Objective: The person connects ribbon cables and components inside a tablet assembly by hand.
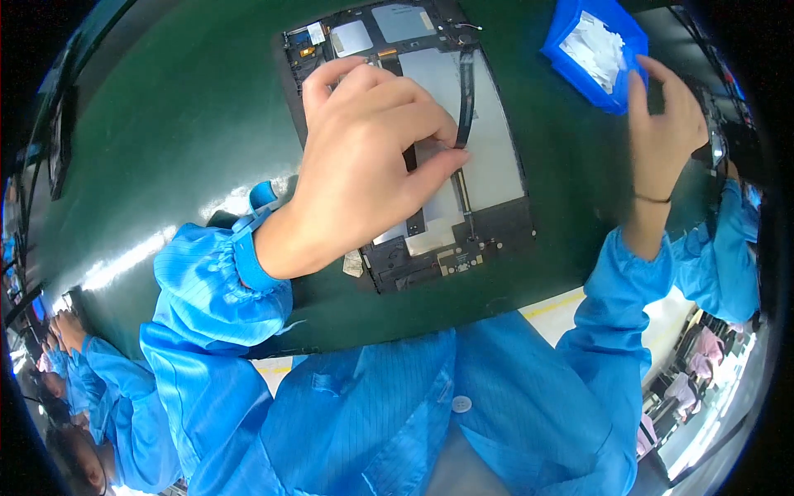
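Note:
An opened tablet [496,157] lies on the green mat, with black edges, grey-silver battery plates and small circuit boards showing. My left hand [364,140] reaches across it, thumb and forefinger pinched on a black ribbon cable [467,91]. The cable's lower end is at the fingertips, and the palm hides the tablet's middle. At the right, my right hand [668,124] is at the near right rim of a blue bin [571,70]. Its thumb and forefinger are apart, and nothing shows between them. White paper-like pieces [594,50] fill the bin.
The green mat [165,140] surrounds the tablet. A small pale scrap [353,264] sits by its lower left corner. A blue wrist strap [248,240] circles my left wrist. Other people in blue sleeves [124,405] work at the far left and the right edge.

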A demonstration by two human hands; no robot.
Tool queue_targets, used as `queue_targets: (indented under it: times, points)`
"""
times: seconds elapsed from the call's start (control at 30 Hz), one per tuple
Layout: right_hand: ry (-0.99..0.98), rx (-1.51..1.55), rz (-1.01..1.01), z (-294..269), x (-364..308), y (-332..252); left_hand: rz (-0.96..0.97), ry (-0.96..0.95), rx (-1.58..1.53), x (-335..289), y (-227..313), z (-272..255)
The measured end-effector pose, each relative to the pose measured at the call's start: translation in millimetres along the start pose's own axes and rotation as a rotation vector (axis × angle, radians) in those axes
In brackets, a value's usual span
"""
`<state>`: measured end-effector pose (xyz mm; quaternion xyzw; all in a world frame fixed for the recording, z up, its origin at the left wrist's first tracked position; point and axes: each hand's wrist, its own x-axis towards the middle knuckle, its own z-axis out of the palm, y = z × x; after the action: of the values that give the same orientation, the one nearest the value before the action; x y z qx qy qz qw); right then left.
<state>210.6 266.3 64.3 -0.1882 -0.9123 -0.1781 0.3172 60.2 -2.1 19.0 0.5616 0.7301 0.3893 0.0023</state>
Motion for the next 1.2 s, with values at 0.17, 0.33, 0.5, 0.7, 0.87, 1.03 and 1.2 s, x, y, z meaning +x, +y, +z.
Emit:
queue_targets:
  times: [0.17,0.33,0.5,0.7,0.87,1.03,1.2]
  points:
    - [-0.217,0.568,-0.314,-38.6,-48.4,-87.6,-0.047,0.030,-0.014,-12.4,-11.3,0.5]
    - [-0.337,0.725,-0.247,-58.3,-81.4,-123.2,-0.009,0.023,-0.005,-12.3,-8.9,-2.3]
    - [-0.338,0.706,-0.221,-54.3,-80.5,-128.8,-0.005,0.054,-0.008,-13.6,-14.6,-2.6]
    - [-0.318,0.651,-0.251,-55.4,-84.4,-126.4,-0.024,0.036,-0.013,-11.9,-11.3,-1.8]
    - [-0.265,0.642,-0.273,-53.7,-87.4,-126.6,-0.038,0.016,-0.017,-10.1,-9.7,-2.7]
    - [-0.245,0.673,-0.261,-51.7,-87.0,-126.2,-0.033,0.019,-0.018,-9.2,-10.6,-3.0]
    - [-0.266,0.716,-0.240,-50.6,-84.3,-130.2,-0.021,0.019,-0.014,-12.1,-10.9,-5.1]
